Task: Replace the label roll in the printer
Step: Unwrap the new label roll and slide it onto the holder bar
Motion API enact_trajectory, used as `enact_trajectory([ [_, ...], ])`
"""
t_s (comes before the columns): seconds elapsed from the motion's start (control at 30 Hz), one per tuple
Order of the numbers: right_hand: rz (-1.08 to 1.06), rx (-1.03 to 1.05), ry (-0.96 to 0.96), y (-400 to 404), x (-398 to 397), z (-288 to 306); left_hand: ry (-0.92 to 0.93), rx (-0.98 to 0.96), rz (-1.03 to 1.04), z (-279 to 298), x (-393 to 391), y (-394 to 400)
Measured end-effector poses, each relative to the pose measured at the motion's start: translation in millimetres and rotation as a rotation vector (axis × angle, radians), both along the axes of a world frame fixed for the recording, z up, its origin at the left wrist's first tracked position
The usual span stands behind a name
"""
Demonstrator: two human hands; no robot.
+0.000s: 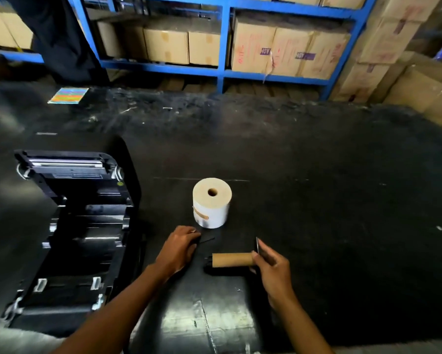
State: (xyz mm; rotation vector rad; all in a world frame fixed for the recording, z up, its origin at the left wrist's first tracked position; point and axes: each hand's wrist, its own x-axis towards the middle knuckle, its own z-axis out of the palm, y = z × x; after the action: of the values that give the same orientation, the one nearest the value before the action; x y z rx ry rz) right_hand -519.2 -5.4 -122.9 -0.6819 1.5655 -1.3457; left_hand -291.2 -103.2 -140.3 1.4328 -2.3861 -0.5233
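Note:
A black label printer (74, 238) lies on the dark table at the left with its lid swung open and its roll bay showing no roll. A full white label roll (211, 204) stands on end near the table's middle. In front of it lies an empty brown cardboard core (231, 259) on a black spindle. My right hand (271, 269) grips the core's right end, with a flat black spindle end plate at its fingers. My left hand (180, 247) rests on the table left of the core, fingers closed on a small black part (203, 238).
A blue metal shelf (223, 47) with cardboard boxes runs along the back. More boxes (393, 60) are stacked at the right. A colourful striped sheet (68, 95) lies at the far left of the table. A dark garment hangs at the upper left.

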Motion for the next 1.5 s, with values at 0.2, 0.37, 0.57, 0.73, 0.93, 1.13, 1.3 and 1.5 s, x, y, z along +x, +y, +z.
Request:
enact_trajectory([
  [0.2, 0.041, 0.023, -0.043, -6.7, 2.7, -4.8, 0.361, 0.397, 0.082, 25.7, -22.0, 33.0],
  [0.37, -0.005, 0.055, -0.049, -17.9, -14.5, -5.8, 0.276, 0.472, 0.027, 32.4, -1.2, 29.8],
  [0.57, -0.021, 0.098, 0.041, -19.0, -52.5, -3.2, 0.375, 0.311, 0.264, 43.4, 28.5, 12.1],
  [0.73, 0.122, 0.095, 0.334, -14.9, -21.7, -15.6, 0.295, 0.304, 0.202, 22.2, 0.3, 21.9],
  [0.93, 0.212, 0.093, 0.636, -11.9, -7.0, -19.8, 0.189, 0.192, 0.087, 0.3, -12.0, 33.4],
  [1.13, 0.23, 0.068, 0.697, -34.3, -20.7, 1.3, 0.413, 0.218, 0.367, 17.0, -19.9, 12.5],
  [1.3, 0.386, -0.117, 0.726, -85.9, -3.8, 46.8, 0.829, 0.599, 0.656, 43.8, -30.1, -20.2],
  [1.5, 0.665, 0.014, 1.036, -128.5, 39.9, 60.2, 0.966, 0.845, 0.727, 50.3, -42.4, -31.9],
])
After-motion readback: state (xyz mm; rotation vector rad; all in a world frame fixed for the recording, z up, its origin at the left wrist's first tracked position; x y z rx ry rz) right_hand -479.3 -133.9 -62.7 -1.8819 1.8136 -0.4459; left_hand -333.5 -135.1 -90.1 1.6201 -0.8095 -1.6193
